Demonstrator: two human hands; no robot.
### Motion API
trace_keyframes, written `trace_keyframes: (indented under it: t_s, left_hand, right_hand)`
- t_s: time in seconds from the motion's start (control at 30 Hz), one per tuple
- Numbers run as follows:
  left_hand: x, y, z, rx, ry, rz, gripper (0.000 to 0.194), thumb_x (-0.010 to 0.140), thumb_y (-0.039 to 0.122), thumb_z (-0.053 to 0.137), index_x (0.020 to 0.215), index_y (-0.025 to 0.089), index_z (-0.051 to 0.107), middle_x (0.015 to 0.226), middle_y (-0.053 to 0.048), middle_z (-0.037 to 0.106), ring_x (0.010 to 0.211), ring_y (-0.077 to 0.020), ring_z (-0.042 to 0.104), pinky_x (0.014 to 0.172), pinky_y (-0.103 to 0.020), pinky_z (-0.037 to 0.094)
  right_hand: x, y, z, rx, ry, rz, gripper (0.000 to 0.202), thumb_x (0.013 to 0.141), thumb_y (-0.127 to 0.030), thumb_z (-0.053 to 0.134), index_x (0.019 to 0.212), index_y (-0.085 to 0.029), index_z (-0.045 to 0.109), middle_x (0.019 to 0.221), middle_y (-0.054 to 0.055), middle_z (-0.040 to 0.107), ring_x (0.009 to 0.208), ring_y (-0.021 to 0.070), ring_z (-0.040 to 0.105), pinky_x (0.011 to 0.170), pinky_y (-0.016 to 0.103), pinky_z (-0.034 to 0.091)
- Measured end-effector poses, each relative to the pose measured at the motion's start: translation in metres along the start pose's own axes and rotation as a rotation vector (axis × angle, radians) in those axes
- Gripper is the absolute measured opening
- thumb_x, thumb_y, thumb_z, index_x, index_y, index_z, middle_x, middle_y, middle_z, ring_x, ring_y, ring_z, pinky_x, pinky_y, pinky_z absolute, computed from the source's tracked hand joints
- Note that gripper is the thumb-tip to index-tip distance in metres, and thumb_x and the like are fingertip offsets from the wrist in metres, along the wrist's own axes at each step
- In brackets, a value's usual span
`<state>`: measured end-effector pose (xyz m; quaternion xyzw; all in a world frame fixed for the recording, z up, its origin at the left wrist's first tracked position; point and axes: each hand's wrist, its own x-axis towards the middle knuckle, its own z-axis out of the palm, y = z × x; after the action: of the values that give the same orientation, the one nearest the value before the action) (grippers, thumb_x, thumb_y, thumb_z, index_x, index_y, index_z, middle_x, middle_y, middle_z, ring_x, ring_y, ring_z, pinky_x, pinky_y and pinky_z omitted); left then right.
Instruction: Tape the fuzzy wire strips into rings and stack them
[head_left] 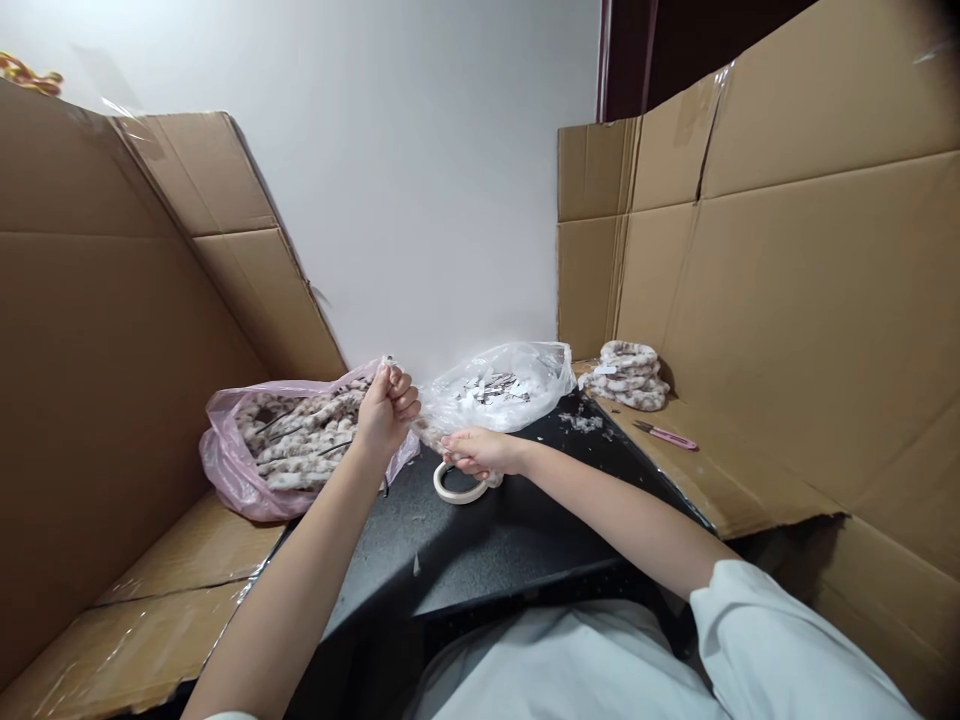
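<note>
My left hand point(388, 405) is closed, raised in front of the pink bag, gripping one end of a fluffy spotted strip point(427, 432). Lower and to the right, my right hand point(480, 453) is wrapped round the same strip, whose tail pokes out beneath the fingers. Between the two hands the strip runs slanting and looks stretched. A roll of cream tape point(459, 496) lies on the black table just under my right hand. On the left, the pink plastic bag point(225, 440) holds several similar fluffy strips point(300, 465) with thin dark cords among them.
Behind my hands lies a clear plastic bag point(551, 370) with dark and white scraps. Stacked fluffy rings point(630, 378) and pink-handled thread snips point(671, 436) rest on cardboard at right. White fluff point(581, 422) dots the black table point(480, 555). Cardboard walls point(810, 330) stand on both sides.
</note>
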<state>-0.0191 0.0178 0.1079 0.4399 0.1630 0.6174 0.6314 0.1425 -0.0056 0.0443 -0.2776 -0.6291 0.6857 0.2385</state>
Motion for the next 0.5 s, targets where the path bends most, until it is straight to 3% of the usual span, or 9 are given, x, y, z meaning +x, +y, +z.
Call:
trace_keyframes:
  t_s: [0.3, 0.5]
  left_hand:
    - [0.005, 0.045, -0.008, -0.070, 0.056, 0.101, 0.041, 0.099, 0.032, 0.030, 0.060, 0.018, 0.034, 0.046, 0.010, 0.016, 0.031, -0.0050, 0.015, 0.032, -0.016, 0.013]
    - [0.007, 0.053, -0.011, -0.024, 0.101, 0.113, 0.044, 0.100, 0.031, 0.022, 0.060, 0.018, 0.033, 0.045, 0.010, 0.011, 0.032, -0.0055, 0.010, 0.032, -0.017, 0.009]
  right_hand:
    - [-0.021, -0.003, -0.018, 0.004, -0.078, 0.047, 0.025, 0.097, -0.026, 0.034, 0.074, -0.018, 0.042, 0.041, -0.011, 0.031, 0.032, 0.0046, 0.019, 0.030, 0.013, 0.022]
    - [-0.024, 0.003, -0.023, 0.037, -0.122, 0.065, 0.025, 0.096, -0.028, 0.037, 0.073, -0.018, 0.042, 0.044, -0.011, 0.032, 0.033, 0.0038, 0.018, 0.031, 0.012, 0.023]
